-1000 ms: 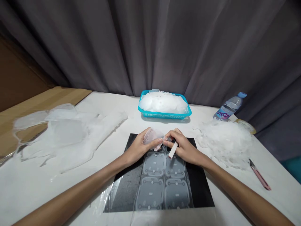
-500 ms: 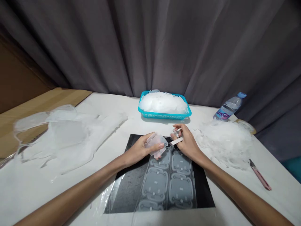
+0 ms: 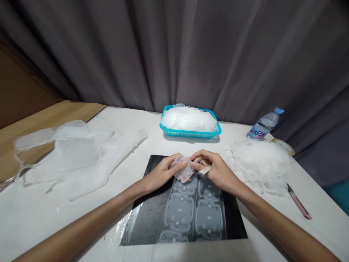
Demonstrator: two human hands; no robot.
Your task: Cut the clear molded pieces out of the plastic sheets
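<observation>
My left hand (image 3: 166, 170) pinches a translucent plastic piece (image 3: 184, 176) with rounded corners, thumb on top. My right hand (image 3: 215, 167) is closed around a white-handled cutter knife (image 3: 205, 170), and its thumb and index finger meet the piece's right edge. The blade is hard to make out. Below both hands, a translucent sheet (image 3: 180, 211) of similar rounded-square shapes in two columns lies on a black mat (image 3: 147, 218).
A turquoise basket (image 3: 188, 134) heaped with translucent pieces stands behind. Plastic sheets (image 3: 79, 156) lie left, beside cardboard (image 3: 79, 107). On the right are a pile of scraps (image 3: 261, 163), a water bottle (image 3: 264, 125), a tape roll (image 3: 285, 145) and a pink cutter (image 3: 299, 203).
My right hand has moved left, from just apart to touching the edge of the piece in my left hand. The piece has turned slightly. The knife has tilted.
</observation>
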